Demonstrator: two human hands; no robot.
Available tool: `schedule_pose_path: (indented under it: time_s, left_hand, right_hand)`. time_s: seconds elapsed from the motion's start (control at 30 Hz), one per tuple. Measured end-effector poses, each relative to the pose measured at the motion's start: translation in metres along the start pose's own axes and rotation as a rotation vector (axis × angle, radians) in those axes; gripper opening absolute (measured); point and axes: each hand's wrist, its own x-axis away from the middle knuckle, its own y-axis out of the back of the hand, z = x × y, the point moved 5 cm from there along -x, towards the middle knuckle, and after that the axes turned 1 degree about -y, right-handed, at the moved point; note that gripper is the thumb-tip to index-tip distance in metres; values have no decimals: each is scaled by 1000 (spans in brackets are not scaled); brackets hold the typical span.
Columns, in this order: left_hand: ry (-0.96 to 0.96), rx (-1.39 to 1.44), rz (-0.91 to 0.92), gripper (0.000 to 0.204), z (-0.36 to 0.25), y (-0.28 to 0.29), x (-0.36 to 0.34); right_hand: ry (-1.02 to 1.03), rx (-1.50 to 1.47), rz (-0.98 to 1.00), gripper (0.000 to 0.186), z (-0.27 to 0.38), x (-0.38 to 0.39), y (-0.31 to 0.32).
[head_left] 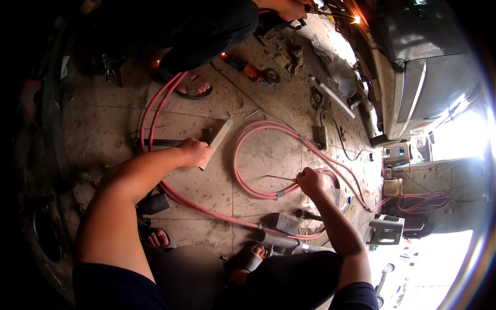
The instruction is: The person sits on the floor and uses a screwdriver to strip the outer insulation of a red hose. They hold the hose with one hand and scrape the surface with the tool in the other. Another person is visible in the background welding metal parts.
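Note:
My left hand (196, 153) is closed around the lower end of a short, straight-edged metal bar (221, 135), which tilts up and to the right above the floor. My right hand (311, 182) grips a thin pointed tool (280, 178), perhaps a screwdriver; its slim shaft points left and its handle is mostly hidden in my fist. Beneath the tool lies a coiled pink double hose (238, 160), bound with grey tape. A dark bar (165, 142) rests on the floor beside my left wrist.
Another person's sandalled foot (195, 87) and dark-trousered leg (206, 41) are ahead; their hand (290, 9) works near bright sparks. An orange angle grinder (250, 71) and a white tube (335, 97) lie on the floor. A vehicle panel (429, 98) and plastic stool (386, 230) stand right.

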Motion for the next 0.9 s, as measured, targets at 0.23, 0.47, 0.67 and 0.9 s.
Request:
schedule_pose_path:
  time_s: [0.23, 0.47, 0.67, 0.9]
  left_hand:
    - [-10, -6, 11, 18, 0, -1, -2]
    - [3, -4, 44, 18, -1, -3, -4]
    - [-18, -7, -5, 16, 3, -7, -2]
    - [16, -17, 71, 19, -1, -1, -2]
  right_hand:
    - [0, -24, 14, 31, -4, -2, -1]
    - [3, -7, 16, 32, -7, -3, -2]
    - [3, -6, 10, 32, -6, -2, -4]
    - [14, 1, 18, 32, -3, -1, -3]
